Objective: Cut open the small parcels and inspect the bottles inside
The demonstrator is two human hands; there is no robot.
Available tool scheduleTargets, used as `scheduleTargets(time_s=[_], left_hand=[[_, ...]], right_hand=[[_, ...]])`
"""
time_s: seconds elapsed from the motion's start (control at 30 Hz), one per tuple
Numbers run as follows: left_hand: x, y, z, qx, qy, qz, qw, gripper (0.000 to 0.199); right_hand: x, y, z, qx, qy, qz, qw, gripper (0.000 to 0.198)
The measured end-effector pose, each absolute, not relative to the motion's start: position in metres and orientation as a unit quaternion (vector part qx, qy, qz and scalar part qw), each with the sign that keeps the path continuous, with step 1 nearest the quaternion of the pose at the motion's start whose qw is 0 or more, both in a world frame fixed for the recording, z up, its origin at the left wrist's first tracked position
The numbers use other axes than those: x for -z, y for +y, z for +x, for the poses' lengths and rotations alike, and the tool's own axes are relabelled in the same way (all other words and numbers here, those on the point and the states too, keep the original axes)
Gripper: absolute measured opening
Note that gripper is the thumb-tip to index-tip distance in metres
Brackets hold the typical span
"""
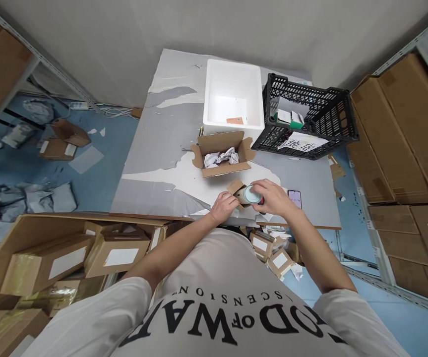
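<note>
Close to the table's front edge, a pale cylindrical container (252,194) with a light blue round end lies partly within a small brown cardboard box (235,186). My right hand (273,198) is closed on the container's blue end, thumb and fingers around its rim. On the other side, my left hand (224,207) pinches the small box's edge; its fingertips are partly hidden. Just beyond both hands stands an open cardboard box (222,171) holding crumpled white paper (221,157).
A white foam box (210,94) and a black plastic crate (333,119) holding small boxes stand behind. A phone (294,198) lies right of my hand. A large carton (50,215) of parcels is at left; stacked cartons (392,134) line the right.
</note>
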State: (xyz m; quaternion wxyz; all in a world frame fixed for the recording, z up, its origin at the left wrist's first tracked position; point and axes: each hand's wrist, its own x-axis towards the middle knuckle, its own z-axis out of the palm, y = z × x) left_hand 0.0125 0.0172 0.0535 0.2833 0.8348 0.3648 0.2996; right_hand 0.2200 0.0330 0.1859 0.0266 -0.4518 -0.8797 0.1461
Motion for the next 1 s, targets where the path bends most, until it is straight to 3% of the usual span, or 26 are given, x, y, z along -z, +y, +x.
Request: scheduleTargets(time_s=[0.17,0.27,0.5,0.63,0.83,1.0], left_hand=[[-0.053,0.016,0.011,-0.296,0.366,0.834,0.288,0.025],[-0.054,0.016,0.011,-0.305,0.373,0.825,0.297,0.023],[-0.056,0.020,0.010,-0.349,0.365,0.807,0.305,0.023],[-0.056,0.018,0.010,-0.293,0.370,0.840,0.266,0.026],[-0.052,0.017,0.010,-0.272,0.384,0.852,0.229,0.025],[-0.054,0.023,0.008,-0.304,0.406,0.829,0.236,0.021]], right_hand=[[-0.166,0.041,0.191,-0.096,-0.874,-0.460,-0.126,0.035],[-0.164,0.044,0.176,-0.056,-0.871,-0.457,-0.171,0.032],[-0.162,0.045,0.175,-0.032,-0.902,-0.391,-0.183,0.026],[-0.161,0.045,0.177,-0.047,-0.904,-0.376,-0.198,0.019],[-0.160,0.050,0.172,-0.079,-0.874,-0.416,-0.238,0.032],[-0.160,0.060,0.179,-0.099,-0.861,-0.452,-0.212,0.035]])
